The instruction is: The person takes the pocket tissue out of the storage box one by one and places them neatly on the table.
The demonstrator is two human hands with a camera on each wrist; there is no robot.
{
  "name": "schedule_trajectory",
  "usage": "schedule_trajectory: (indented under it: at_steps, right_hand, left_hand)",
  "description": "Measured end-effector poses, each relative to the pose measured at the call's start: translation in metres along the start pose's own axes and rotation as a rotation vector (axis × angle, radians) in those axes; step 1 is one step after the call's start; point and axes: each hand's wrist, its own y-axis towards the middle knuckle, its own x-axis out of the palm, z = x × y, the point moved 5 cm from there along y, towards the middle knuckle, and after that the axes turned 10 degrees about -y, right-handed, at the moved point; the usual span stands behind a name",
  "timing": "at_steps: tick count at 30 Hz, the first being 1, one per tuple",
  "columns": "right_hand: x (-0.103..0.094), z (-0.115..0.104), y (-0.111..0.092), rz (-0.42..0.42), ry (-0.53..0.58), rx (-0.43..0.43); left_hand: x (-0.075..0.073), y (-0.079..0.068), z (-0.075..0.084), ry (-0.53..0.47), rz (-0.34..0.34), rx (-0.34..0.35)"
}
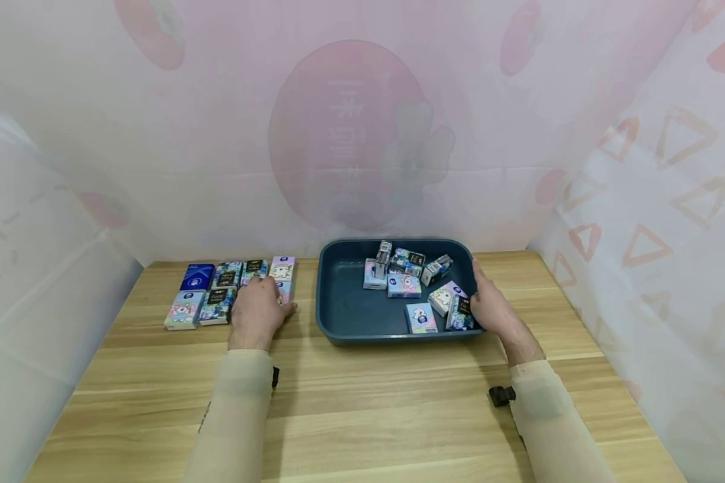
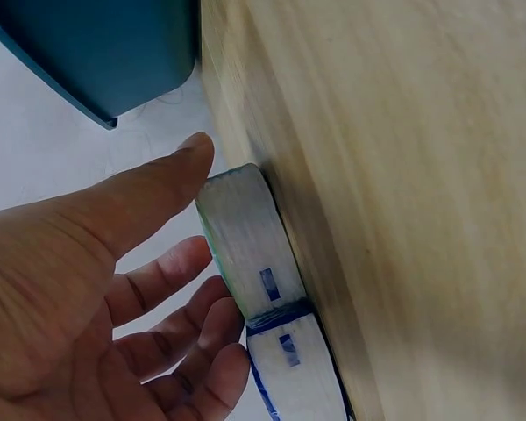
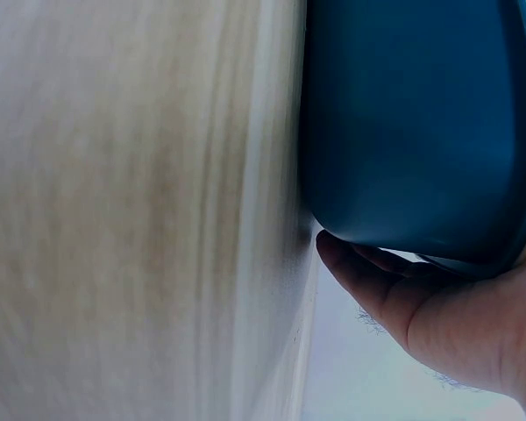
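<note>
My left hand [image 1: 257,310] is over the right part of a double row of small tissue packs, fingers loosely bent and thumb spread to the right. In the left wrist view its fingertips touch a white-sided tissue pack [image 2: 250,237], the thumb [image 2: 171,180] by its end. Nearby lie a dark blue pack [image 1: 197,276], a floral pack [image 1: 217,306], a pastel pack [image 1: 185,309] and a pink pack [image 1: 282,268]. My right hand [image 1: 497,310] rests along the right outer wall of a dark teal tray [image 1: 346,305], its fingers fairly straight in the right wrist view.
Inside the tray several packs lie jumbled, among them a floral pack [image 1: 460,313] at the right wall, a pastel pack [image 1: 421,318] near the front and a tilted pack [image 1: 383,257] at the back. A printed cloth [image 1: 217,168] stands behind the wooden table [image 1: 362,402].
</note>
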Motion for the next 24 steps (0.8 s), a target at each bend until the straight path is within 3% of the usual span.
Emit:
schedule_trajectory:
  at_steps: [11,24]
  right_hand:
    - [0.0,0.001,0.001,0.012,-0.032,-0.018]
    - [0.0,0.001,0.002,0.012,-0.032,-0.02]
  left_hand:
    - [-0.004,-0.001,0.005,0.015,0.035,0.023]
    - [-0.009,-0.014,0.063,-0.063,0.094,0.193]
